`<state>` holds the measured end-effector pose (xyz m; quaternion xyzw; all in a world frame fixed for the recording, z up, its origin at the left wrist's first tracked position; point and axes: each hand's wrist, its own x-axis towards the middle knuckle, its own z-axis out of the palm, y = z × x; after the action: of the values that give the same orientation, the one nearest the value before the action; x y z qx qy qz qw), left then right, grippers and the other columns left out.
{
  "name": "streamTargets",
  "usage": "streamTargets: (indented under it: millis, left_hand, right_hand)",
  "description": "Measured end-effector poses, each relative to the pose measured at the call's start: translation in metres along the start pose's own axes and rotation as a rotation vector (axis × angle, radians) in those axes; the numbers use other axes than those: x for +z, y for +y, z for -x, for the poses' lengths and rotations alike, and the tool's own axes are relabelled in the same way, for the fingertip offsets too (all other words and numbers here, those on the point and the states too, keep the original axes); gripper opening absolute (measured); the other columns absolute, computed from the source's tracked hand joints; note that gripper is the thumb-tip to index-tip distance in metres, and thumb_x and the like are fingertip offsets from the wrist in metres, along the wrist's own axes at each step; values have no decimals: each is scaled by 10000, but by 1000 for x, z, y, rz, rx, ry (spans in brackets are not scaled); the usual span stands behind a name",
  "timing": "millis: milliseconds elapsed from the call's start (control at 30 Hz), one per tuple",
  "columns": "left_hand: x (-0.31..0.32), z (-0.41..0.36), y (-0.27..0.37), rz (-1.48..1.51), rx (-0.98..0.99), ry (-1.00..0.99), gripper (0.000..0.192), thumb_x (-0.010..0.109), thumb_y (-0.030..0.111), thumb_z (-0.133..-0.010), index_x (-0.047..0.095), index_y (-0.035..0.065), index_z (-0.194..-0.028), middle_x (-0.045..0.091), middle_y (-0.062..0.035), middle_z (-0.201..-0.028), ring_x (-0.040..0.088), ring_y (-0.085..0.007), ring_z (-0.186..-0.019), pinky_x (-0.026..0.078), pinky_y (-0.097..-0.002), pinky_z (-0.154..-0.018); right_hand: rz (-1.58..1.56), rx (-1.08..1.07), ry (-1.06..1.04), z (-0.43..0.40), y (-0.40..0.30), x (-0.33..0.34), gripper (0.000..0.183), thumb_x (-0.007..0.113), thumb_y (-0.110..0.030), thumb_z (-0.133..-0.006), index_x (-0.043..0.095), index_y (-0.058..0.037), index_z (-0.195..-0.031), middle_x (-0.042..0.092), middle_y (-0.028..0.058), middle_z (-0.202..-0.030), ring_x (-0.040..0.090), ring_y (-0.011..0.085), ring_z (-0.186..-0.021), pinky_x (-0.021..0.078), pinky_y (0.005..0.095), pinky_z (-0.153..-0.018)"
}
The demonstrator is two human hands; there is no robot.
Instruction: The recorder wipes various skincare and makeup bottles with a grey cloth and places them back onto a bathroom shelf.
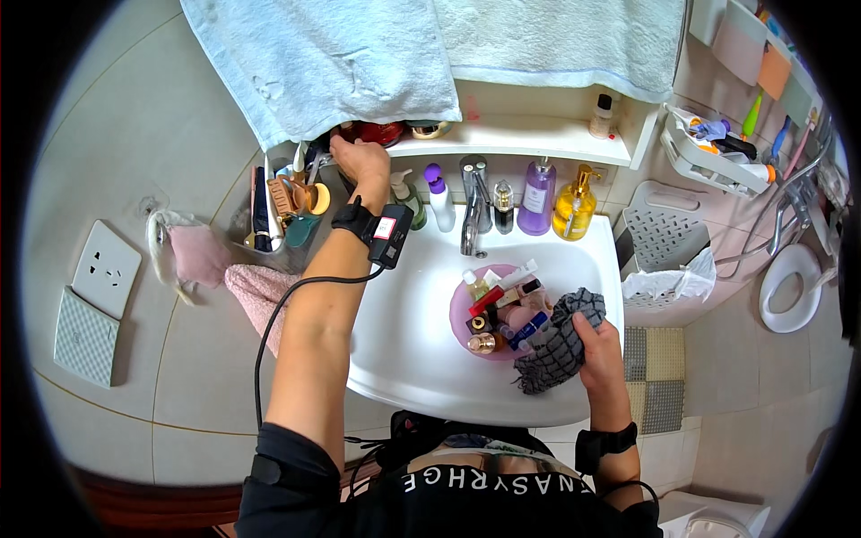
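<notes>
My left hand [362, 160] reaches under the hanging light-blue towel [336, 67] to the left end of the white shelf [518, 138]. Its fingertips are partly hidden there, beside a dark red container [382, 134] and a gold-rimmed jar [429, 129]. Whether the fingers grip anything does not show. Over the right side of the washbasin [403, 336], my right hand [599, 350] holds a crumpled dark grey checked cloth [555, 350]. The cloth overlaps the edge of a pink bowl [461, 319] in the basin, filled with several cosmetic bottles and tubes, among them a red tube [485, 300].
Behind the basin stand a chrome faucet [475, 208], a purple pump bottle [537, 198], a yellow pump bottle [575, 205] and a white bottle with a purple cap [438, 198]. A holder with hair clips [289, 198] hangs at left. A small bottle [601, 116] is on the shelf.
</notes>
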<state>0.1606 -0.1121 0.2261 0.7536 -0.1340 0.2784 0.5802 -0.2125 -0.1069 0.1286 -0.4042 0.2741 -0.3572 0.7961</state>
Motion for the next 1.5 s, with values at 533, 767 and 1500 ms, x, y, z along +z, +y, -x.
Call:
streamTargets:
  millis: [533,767,1500]
  left_hand:
    - [7,6,-17,-70,145,75,185,498,37,-701,457,15,-880,458,-167,-906,455,-345,-851,355,-398,-721]
    - [7,16,-30,35,191,33,129,467,44,-725,495,3,-845,434,-182,-979,429,-337,-902,342,-388,-778]
    - [-12,234,-114,-371,315,-1388,326,595,236,-668,526,-7,-873,479,-215,-961,508,-342,-836,427,-367,-717]
  right_hand:
    - [24,-6,80,8,11,-10,177,483,-111,-798,508,17,-917,563,73,-845,548,139,-723,446,255,-658]
    - [20,3,136,16,11,-11,187,500,-120,-790,508,7,-927,563,68,-857,547,145,-744,443,264,-669]
    - [113,-65,241,40,15,-40,239,486,-175,-813,501,-11,-986,544,57,-961,500,127,-871,376,268,-792]
